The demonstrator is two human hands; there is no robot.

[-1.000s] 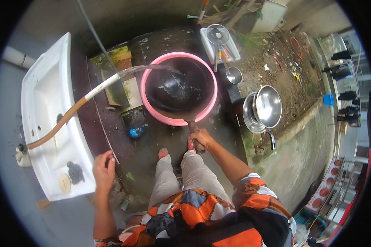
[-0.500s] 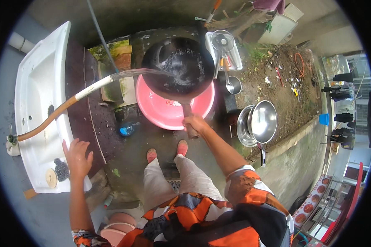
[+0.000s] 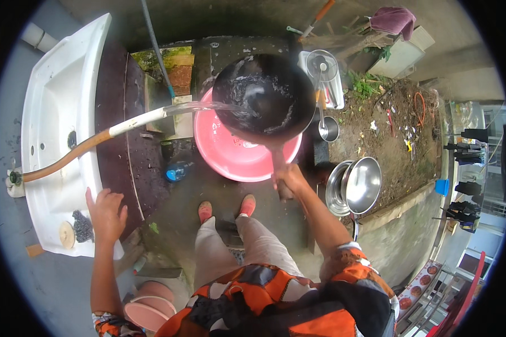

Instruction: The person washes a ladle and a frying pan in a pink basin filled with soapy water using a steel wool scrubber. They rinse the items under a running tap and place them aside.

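My right hand (image 3: 290,178) grips the handle of a dark wok (image 3: 264,121), which I hold over a pink basin (image 3: 219,151) on the ground. Water pours into the wok from a brown and white hose (image 3: 104,135) fixed to a tap at the far left. My left hand (image 3: 107,216), fingers spread and holding nothing, is at the near rim of a white washbasin (image 3: 90,163). Close to it, inside the washbasin, lie a grey scouring pad (image 3: 82,226) and a round beige disc (image 3: 67,235).
Steel bowls (image 3: 361,185) are nested at the right, near a small steel pot (image 3: 329,130). Behind them a white tray (image 3: 335,92) holds utensils and a clear lid. A blue bottle (image 3: 175,172) lies left of the pink basin. Pink buckets (image 3: 152,306) stand at the lower left.
The wok and my right hand have shifted a little to the right. The water still runs into the wok, and my left hand keeps its place at the washbasin.
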